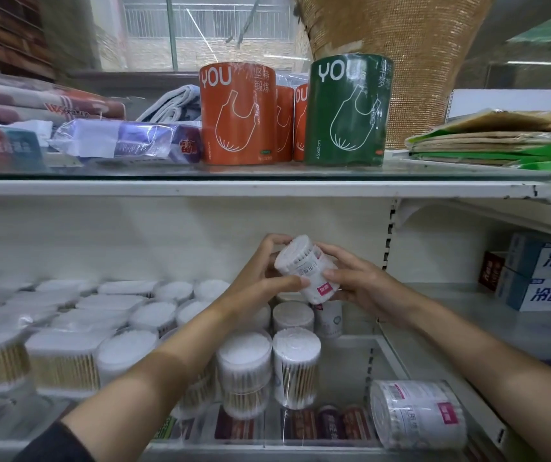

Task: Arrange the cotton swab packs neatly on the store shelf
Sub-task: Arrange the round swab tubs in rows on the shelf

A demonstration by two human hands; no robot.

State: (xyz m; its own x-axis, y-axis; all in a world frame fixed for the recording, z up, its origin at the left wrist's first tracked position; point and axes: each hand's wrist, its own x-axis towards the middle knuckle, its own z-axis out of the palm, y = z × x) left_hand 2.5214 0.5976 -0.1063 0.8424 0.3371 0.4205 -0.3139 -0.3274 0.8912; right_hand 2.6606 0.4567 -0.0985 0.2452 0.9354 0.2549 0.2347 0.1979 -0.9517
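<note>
From the head view, both hands, left hand (260, 281) and right hand (354, 281), clasp a clear round plastic tub of white cotton swabs (304, 268) above the shelf's back right corner, its long axis tilted up-left; neither hand is nearer.

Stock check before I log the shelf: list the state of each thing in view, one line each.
Held cotton swab pack: tilted, lifted above the shelf, gripped by both hands.
Left hand: fingers curled round the pack.
Right hand: fingers curled round the pack.
Pack at front right: lying on its side.
Round packs in the middle: upright, stacked.
Green roll: upright on the upper shelf.
</note>
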